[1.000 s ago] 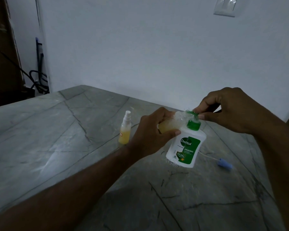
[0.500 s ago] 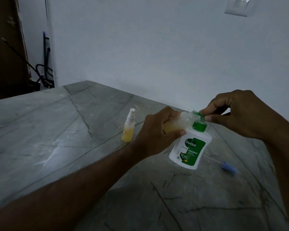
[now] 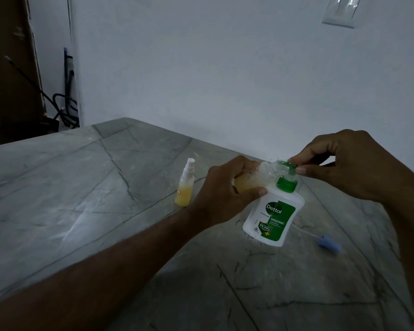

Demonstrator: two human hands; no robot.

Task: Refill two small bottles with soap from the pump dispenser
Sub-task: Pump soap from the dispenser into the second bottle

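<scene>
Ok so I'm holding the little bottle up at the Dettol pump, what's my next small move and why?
Probably press the green pump head down. Your right hand already pinches it, and your left hand holds the small bottle, only part full, against the nozzle.

Single head-worn wide view, forward and down, close over the hands (image 3: 227, 189) at table (image 3: 81, 187).

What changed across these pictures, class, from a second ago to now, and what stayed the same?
Little changed: mainly the camera shifted. The left hand still holds a small bottle at the spout, and the right hand still pinches the green pump of the tilted soap dispenser. The spray bottle and blue sprayer cap lie unmoved on the table.
</scene>
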